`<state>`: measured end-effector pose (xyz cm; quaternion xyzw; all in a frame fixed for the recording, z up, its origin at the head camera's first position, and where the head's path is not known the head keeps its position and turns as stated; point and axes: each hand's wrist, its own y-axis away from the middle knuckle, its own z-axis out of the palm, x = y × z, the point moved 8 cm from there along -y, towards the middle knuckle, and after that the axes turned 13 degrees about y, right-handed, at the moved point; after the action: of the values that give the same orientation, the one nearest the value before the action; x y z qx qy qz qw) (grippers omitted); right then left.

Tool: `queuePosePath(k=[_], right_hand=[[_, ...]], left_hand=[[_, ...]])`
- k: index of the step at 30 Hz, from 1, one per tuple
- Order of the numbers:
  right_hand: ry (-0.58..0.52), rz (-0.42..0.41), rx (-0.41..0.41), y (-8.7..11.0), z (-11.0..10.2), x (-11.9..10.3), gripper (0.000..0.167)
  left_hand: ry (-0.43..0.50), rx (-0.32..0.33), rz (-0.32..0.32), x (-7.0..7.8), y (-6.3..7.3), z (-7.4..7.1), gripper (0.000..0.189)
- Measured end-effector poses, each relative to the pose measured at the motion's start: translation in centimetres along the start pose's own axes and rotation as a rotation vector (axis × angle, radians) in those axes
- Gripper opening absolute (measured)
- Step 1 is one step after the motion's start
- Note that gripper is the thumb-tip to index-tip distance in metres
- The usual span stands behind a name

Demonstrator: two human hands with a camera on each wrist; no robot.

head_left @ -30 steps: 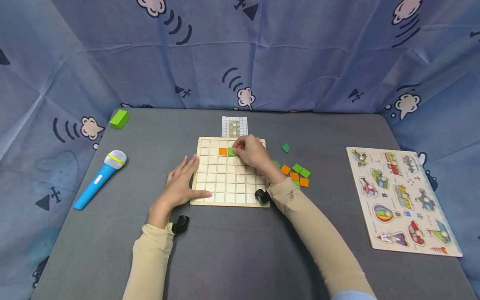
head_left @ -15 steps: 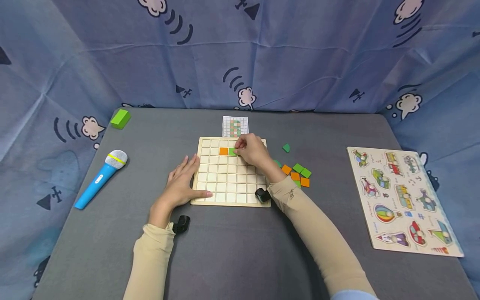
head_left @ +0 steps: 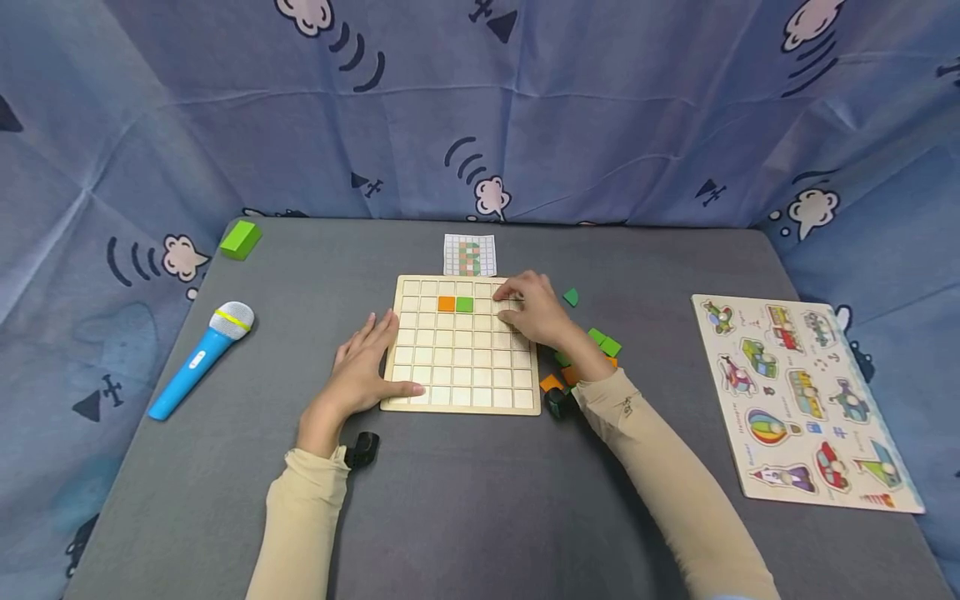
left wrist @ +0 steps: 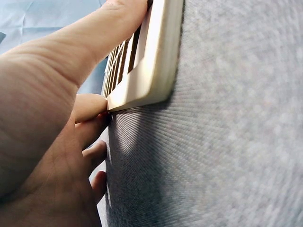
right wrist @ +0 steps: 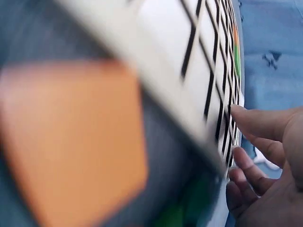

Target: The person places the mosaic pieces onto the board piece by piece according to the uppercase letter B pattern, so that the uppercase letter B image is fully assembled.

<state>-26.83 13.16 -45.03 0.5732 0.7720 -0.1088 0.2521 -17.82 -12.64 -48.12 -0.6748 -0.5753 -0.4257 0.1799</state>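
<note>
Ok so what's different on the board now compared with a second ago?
The right hand has drawn away to the right, off the green tile, and is now near the right edge of the board. The green tile is left fully in view beside the orange tile. The left hand stays at the left edge; both tiles keep their squares.

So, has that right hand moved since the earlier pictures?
Yes. Against the grid board, the right hand has shifted to the right, from the green square over to the board's right side.
</note>
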Motion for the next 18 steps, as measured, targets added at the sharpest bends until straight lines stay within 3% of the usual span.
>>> queuePosePath(k=[4,8,18], right_hand=[[0.014,0.054,-0.033,0.9,-1.0,2.3,0.027],[0.054,0.052,-0.071,1.7,-1.8,3.6,0.035],[0.049,0.137,-0.054,2.6,-3.2,7.2,0.036]], left_hand=[[-0.001,-0.001,-0.005,0.0,0.0,0.0,0.124],[0.001,-0.003,-0.004,0.0,0.0,0.0,0.124],[0.007,-0.001,0.004,-0.1,0.0,0.1,0.123]])
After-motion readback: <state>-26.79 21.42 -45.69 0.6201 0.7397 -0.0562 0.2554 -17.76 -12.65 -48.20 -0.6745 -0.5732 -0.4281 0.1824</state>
